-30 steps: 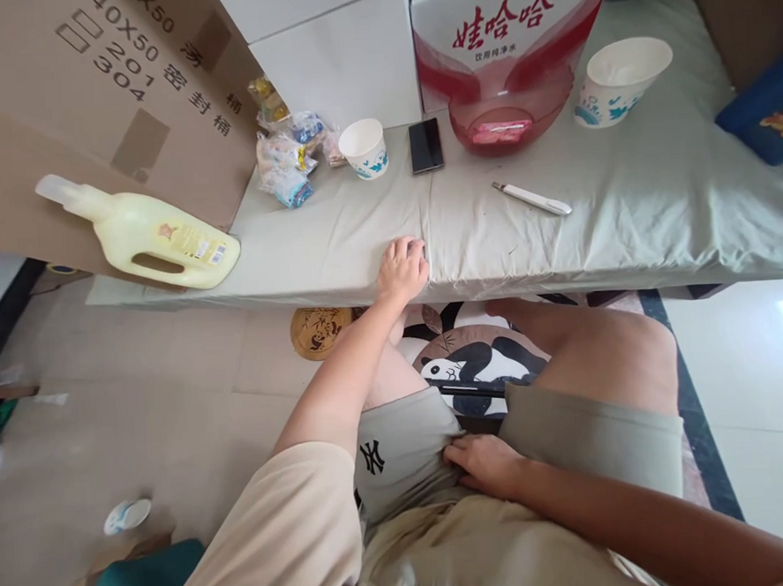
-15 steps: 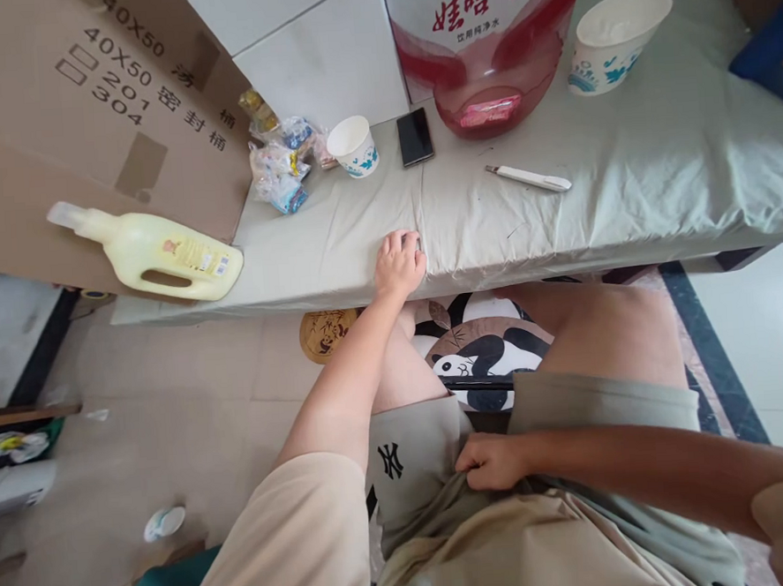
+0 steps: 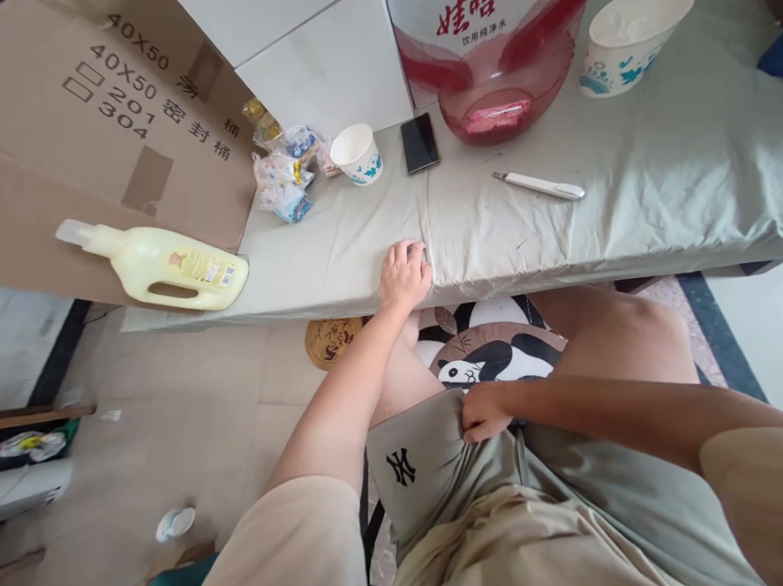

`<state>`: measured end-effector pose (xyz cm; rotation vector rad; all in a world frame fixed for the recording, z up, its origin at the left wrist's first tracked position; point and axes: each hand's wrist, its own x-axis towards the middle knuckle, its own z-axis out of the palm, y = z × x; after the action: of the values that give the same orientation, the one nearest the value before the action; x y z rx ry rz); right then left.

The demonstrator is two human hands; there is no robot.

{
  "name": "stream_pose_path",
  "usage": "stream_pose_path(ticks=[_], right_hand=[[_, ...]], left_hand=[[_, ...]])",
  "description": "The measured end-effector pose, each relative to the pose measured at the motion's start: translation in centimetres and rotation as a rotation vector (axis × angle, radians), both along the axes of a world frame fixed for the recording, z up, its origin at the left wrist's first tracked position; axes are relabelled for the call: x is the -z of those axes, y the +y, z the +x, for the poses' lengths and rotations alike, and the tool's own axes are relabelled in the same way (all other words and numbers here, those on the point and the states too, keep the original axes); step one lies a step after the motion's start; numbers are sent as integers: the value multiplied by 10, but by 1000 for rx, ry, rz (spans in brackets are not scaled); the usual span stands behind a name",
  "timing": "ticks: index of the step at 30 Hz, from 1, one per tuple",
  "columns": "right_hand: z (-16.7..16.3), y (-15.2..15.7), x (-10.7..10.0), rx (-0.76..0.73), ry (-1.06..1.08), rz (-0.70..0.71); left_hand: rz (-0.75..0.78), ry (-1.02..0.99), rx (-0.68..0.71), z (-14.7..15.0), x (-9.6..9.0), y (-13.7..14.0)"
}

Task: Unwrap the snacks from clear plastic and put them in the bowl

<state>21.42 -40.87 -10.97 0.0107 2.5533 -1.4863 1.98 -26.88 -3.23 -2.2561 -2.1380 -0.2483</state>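
Note:
My left hand (image 3: 405, 277) rests knuckles up on the cloth-covered table near its front edge. Its fingers are curled downward, and a small dark patch shows between forefinger and thumb; what lies under them is hidden. Down at my lap, my right hand (image 3: 486, 410) is closed on the fabric of my grey-green shorts (image 3: 434, 449), by the leg with the black mark. Beyond the left hand lie a black phone (image 3: 419, 143) and a white utility knife (image 3: 540, 185). A small paper cup (image 3: 357, 154) stands beside several wrapped snacks (image 3: 283, 176).
A pale yellow bottle (image 3: 177, 264) lies on its side at the table's left, against a large cardboard box (image 3: 178, 178). A red and white carton (image 3: 483, 57) and a larger paper cup (image 3: 634, 39) stand at the back. A panda-patterned surface (image 3: 488, 358) shows between my legs.
My right hand has moved up along the shorts, with the fabric in its grip. My left hand stays at the same place on the table; the whole view has shifted slightly.

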Motion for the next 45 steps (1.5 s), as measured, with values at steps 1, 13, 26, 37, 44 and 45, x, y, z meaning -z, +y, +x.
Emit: stream_pose_path(ticks=[1,13,26,37,44,45], right_hand=[[0,0,2,2,19,34],[25,-55,-21,77,-207,382],[-76,60,-126,-213,-30,-836],[-103,81,-122,-132,38,-1417],[-103,92,-120,33,144,-1303],[-108,91,-119,48,146,-1330]], left_hand=[[-2,-3,1,0,0,0],[30,-33,-13,5,-3,-4],[5,18,-5,2,-6,-5],[99,-353,-443,-122,-35,70],[138,-253,-926,-248,-52,155],[123,-249,-884,-252,-46,160]])
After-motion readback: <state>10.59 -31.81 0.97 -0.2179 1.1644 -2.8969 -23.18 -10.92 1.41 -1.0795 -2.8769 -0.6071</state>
